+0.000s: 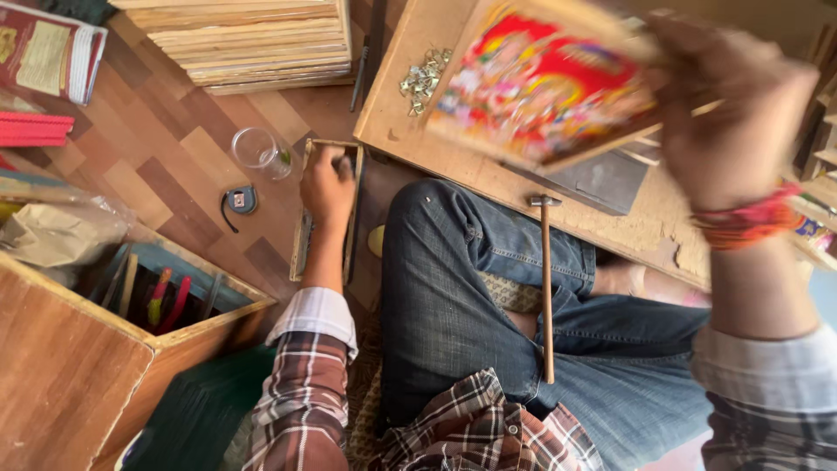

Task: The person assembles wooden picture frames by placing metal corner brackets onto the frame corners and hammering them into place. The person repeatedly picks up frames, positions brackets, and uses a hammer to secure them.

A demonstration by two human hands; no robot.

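My right hand (728, 118) grips a colourful framed picture (540, 83), mostly red and yellow, and holds it tilted above the low wooden work board (410, 113); both are blurred. My left hand (327, 185) reaches down to the floor and closes on the top edge of a thin wooden frame (305, 231) lying beside my knee. A hammer (547, 288) with a wooden handle rests across my lap, its head towards the board. Red threads circle my right wrist.
A pile of small metal clips (423, 80) lies on the board. A stack of wooden frames (253, 39) stands at the top. A clear plastic cup (260, 151) and a small tape measure (239, 201) sit on the floor. An open wooden box (131, 323) holds tools at left.
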